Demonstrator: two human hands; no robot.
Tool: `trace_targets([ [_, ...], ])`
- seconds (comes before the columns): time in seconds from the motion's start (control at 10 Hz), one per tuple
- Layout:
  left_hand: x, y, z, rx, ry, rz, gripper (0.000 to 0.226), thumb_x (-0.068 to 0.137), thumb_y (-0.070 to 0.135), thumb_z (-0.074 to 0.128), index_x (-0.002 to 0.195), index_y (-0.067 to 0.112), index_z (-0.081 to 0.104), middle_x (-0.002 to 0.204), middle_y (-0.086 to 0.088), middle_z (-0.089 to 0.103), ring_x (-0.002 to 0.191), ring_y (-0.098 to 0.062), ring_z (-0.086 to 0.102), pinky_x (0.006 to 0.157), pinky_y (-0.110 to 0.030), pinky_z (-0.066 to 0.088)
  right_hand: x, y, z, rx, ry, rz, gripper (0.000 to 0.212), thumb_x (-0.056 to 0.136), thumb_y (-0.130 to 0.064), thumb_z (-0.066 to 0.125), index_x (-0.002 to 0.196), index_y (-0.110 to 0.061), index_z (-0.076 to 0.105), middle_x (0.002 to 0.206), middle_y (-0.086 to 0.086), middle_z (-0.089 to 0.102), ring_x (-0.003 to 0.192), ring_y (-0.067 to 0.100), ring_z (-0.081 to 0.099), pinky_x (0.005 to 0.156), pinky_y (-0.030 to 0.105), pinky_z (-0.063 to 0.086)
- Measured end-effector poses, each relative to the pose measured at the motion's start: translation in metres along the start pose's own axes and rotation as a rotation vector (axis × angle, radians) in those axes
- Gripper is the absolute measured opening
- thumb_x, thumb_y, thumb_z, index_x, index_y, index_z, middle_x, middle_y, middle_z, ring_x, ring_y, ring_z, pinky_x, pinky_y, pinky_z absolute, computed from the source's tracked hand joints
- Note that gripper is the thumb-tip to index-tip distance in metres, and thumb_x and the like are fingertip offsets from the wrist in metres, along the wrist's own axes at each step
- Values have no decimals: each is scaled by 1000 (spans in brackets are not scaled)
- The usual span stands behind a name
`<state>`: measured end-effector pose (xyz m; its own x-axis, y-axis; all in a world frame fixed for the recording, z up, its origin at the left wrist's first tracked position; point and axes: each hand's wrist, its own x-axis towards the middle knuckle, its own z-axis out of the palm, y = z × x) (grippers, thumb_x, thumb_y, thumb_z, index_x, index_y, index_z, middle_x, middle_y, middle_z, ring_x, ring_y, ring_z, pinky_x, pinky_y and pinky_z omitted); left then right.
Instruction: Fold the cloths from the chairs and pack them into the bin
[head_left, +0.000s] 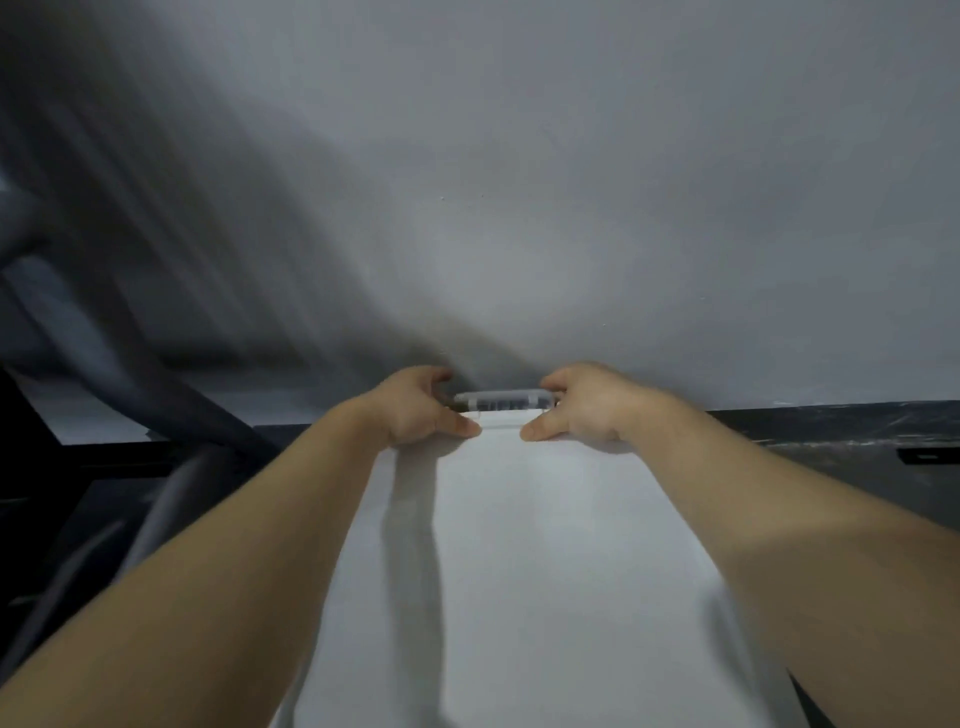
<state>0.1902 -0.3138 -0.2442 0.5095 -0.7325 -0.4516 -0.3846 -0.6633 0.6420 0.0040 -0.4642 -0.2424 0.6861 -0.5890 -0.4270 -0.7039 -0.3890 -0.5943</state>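
The white cloth fills the middle of the view, running from its top edge just below centre down to 6 o'clock as one smooth, uncreased panel. Whether it hangs free or rests on something beneath cannot be told. Both hands clamp that top edge. The left hand, on the 9 o'clock side, and the right hand, on the 3 o'clock side, each have the thumb laid on the near face and the fingers curled behind. The hands sit close together, with a short gathered bit of hem showing between them. As a judgement, this cloth is at an early stage: no crosswise fold shows, and whether it is already doubled lengthwise cannot be told. Folding it down and packing it are left to do. No bin and no finished stack are in view, so progress on the other cloths is unknown. Behind, from 10 to 2 o'clock, stands a plain grey-white wall, with a dark strip along its foot toward 3 o'clock. Blurred dark tubes cross at 8 to 9 o'clock, possibly a chair frame.
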Motion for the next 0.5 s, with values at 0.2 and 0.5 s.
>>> trace_targets([
  [0.2,-34,-18,33,244,451,218,33,87,54,69,117,42,73,120,18,72,119,-8,61,110,-28,39,-26,19,38,-291,449,-283,40,98,-56,60,133,-37,69,136,-16,67,131,8,57,111,31,34],
  [0.5,-60,6,35,298,476,221,50,93,49,63,141,36,55,138,6,61,134,-18,49,115,-39,32,-44,-7,15,-319,261,-148,65,97,-60,57,155,-34,43,161,-6,44,148,20,39,121,40,30],
])
